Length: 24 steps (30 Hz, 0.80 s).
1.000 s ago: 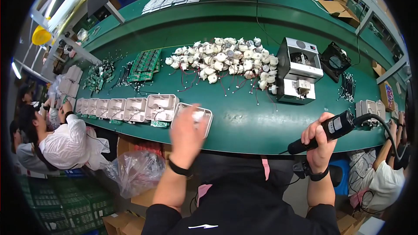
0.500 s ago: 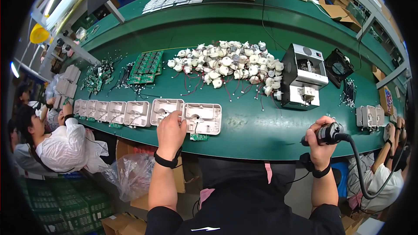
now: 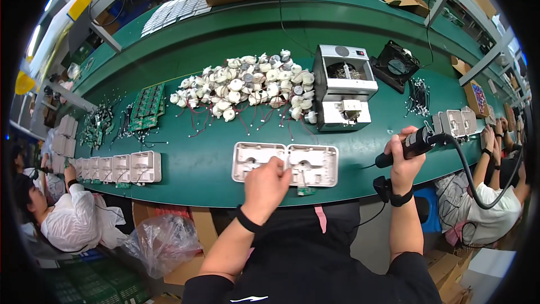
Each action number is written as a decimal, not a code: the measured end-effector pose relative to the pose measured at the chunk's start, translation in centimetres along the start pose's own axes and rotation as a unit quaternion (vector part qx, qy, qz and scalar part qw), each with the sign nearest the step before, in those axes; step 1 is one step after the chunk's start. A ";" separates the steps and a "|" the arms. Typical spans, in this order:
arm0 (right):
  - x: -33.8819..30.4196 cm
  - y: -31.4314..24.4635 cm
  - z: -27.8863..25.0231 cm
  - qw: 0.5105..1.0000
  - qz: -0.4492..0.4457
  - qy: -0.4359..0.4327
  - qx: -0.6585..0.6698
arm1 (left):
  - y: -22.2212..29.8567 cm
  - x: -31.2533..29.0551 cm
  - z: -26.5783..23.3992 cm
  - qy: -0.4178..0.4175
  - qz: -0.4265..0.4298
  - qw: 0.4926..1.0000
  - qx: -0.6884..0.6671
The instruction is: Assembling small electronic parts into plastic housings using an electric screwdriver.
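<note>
Two white plastic housings lie side by side on the green bench in front of me, open sides up. Curled fingers of my left hand (image 3: 265, 190) grip the inner wall of the left housing (image 3: 244, 156), where it meets the right housing (image 3: 324, 163). A small green circuit board (image 3: 305, 191) hangs by wires at the near edge of the right housing. My right hand (image 3: 406, 170) is closed around a black electric screwdriver (image 3: 416, 143), held above the bench to the right of the housings. Its bit points left, and a thick black cable leaves its rear.
Farther back lies a heap of white motors (image 3: 242, 87) with red wires. A screw feeder (image 3: 344, 87) stands right of it, beside a black fan (image 3: 396, 65). More housings (image 3: 145, 167) line up at left, near green boards (image 3: 148, 107). Co-workers sit on both sides.
The two nearest housings have slid right, away from the row, with my left hand moving along. The screwdriver stays in my right hand. The whole view has turned to the right.
</note>
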State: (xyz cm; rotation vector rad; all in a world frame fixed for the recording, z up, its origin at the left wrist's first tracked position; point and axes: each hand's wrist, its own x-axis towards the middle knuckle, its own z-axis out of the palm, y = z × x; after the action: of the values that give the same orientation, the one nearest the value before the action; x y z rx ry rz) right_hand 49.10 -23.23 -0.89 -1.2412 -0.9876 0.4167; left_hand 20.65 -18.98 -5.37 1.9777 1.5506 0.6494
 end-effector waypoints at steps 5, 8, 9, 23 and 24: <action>-0.1 0.5 0.1 1.000 -0.005 0.004 0.007 | 3.1 0.0 2.6 -0.017 0.049 0.999 0.015; -0.1 0.8 -0.6 1.000 -0.006 0.013 0.016 | 3.2 1.5 0.5 -0.002 0.064 0.998 -0.008; -0.2 0.9 -0.6 1.000 -0.004 0.020 0.018 | 2.6 2.6 -1.0 0.016 0.065 0.997 -0.044; 0.0 1.9 0.5 0.999 0.011 0.009 -0.032 | -9.4 10.7 -6.0 0.039 -0.044 0.998 -0.005; 0.0 1.9 0.4 0.999 0.017 0.006 -0.030 | -9.2 9.6 -6.6 0.020 -0.107 0.984 -0.140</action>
State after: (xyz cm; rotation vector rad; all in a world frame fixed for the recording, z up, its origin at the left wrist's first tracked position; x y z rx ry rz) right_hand 49.18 -22.42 -2.61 -1.3135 -0.9755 0.4074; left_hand 11.81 -7.06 -6.30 1.5762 1.5721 0.7746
